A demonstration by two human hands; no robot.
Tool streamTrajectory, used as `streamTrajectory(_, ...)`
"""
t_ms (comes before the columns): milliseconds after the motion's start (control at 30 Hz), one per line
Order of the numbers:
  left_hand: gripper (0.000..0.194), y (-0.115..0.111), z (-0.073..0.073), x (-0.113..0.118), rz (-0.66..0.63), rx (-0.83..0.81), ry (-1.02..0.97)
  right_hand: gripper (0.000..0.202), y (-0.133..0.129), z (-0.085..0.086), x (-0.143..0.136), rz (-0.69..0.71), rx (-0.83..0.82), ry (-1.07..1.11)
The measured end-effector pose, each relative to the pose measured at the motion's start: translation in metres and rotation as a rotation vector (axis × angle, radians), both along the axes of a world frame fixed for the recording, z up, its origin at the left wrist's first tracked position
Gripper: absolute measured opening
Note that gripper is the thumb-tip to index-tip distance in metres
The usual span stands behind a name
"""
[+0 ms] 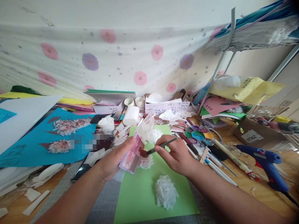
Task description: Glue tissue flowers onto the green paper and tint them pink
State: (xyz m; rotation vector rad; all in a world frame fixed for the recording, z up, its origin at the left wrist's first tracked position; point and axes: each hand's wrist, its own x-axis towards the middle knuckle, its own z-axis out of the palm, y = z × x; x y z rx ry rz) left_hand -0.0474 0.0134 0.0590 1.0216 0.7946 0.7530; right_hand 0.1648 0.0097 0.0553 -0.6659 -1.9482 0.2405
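Note:
My left hand is closed on a small pink makeup palette with its clear lid raised, tilted over a green sheet of paper. In my right hand is a makeup brush with a dark handle, pinched between thumb and fingers. Its reddish-brown bristles are at the palette's right edge; whether they touch the powder I cannot tell. White ruffled paper clusters lie on the green sheet: one near the front, another partly behind the palette, and a third farther back.
At left lies blue paper bearing speckled ruffled clusters. White cups and a lettered box stand behind. On the right are paint pots, scissors, pens, a blue glue gun and a cardboard box.

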Motion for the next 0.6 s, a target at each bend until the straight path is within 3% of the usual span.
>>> streamTrajectory(133,0.038,-0.001,0.003,0.001,-0.017,-0.016,-0.033,0.010,0.000,-0.001,0.000,-0.018,0.002,0.073)
streamTrajectory(267,0.037,0.000,0.002,-0.001,-0.005,0.012,-0.029,0.014,0.003,-0.004,-0.001,-0.082,-0.049,-0.046)
streamTrajectory(400,0.042,0.003,0.000,-0.004,0.011,0.004,0.011,0.018,0.005,-0.005,-0.003,-0.012,-0.127,-0.089)
streamTrajectory(600,0.058,0.005,0.002,-0.010,0.139,0.008,0.125,0.020,0.005,-0.005,-0.004,-0.047,-0.161,-0.170)
